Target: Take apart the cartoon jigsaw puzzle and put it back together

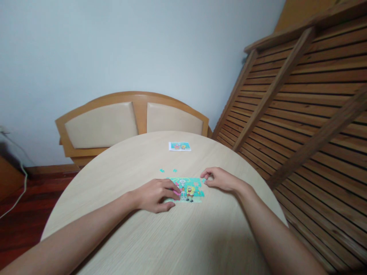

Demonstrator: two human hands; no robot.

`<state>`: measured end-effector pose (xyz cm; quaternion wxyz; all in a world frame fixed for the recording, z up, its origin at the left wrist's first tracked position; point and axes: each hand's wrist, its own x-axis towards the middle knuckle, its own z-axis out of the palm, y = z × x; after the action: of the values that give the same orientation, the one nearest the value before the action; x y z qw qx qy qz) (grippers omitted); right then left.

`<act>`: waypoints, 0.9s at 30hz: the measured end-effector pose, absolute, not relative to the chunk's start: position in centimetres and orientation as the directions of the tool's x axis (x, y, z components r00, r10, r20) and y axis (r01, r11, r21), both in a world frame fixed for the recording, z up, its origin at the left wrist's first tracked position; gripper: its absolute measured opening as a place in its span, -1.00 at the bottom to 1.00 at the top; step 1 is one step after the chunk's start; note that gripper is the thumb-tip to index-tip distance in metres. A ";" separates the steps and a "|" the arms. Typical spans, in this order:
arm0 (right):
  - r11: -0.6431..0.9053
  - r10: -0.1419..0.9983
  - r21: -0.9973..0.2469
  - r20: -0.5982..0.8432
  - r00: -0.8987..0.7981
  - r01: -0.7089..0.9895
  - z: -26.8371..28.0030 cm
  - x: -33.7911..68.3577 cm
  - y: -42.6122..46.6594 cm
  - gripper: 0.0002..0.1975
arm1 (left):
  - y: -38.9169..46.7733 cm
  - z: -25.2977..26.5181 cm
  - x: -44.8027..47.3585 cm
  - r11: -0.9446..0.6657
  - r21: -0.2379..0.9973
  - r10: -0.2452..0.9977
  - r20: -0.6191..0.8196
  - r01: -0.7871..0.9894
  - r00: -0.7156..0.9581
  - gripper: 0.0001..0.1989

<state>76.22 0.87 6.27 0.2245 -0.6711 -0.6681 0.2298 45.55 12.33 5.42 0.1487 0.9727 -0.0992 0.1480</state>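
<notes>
A partly assembled jigsaw puzzle [189, 190] with cartoon figures on a turquoise ground lies flat on the table. Gaps show in its right part. My left hand [160, 194] rests on the puzzle's left side, fingers spread, covering part of the pink figure. At the upper right edge, my right hand [219, 178] pinches a small turquoise puzzle piece [203, 180] between thumb and fingers. Two loose puzzle pieces lie beyond the puzzle: one on the left [162, 170] and another nearer the middle [175, 170].
Farther back on the round wooden table [129, 164] lies a small picture card [180, 146] with similar cartoon figures. Behind the table stands a padded headboard [103, 124] against the wall. A slatted wooden frame [286, 99] leans at the right.
</notes>
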 end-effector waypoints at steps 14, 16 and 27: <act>0.092 0.996 -0.673 0.051 -0.078 0.734 7.6 74.5 0.7 -0.77 | 12.4 5.3 45.6 -0.938 0.254 -0.146 0.328 -0.236 0.933 -0.70; 0.098 0.995 -0.675 0.054 -0.083 0.731 7.5 74.3 0.8 -0.77 | 12.3 5.3 45.6 -0.939 0.255 -0.144 0.325 -0.233 0.935 -0.70; 0.141 0.989 -0.668 0.071 -0.127 0.731 7.3 73.2 1.0 -0.76 | 12.2 5.5 45.7 -0.934 0.261 -0.151 0.330 -0.244 0.932 -0.71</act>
<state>73.19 1.01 7.31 0.2617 -0.6068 -0.7087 0.2472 45.73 12.22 5.52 0.1504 0.9712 -0.1015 0.1542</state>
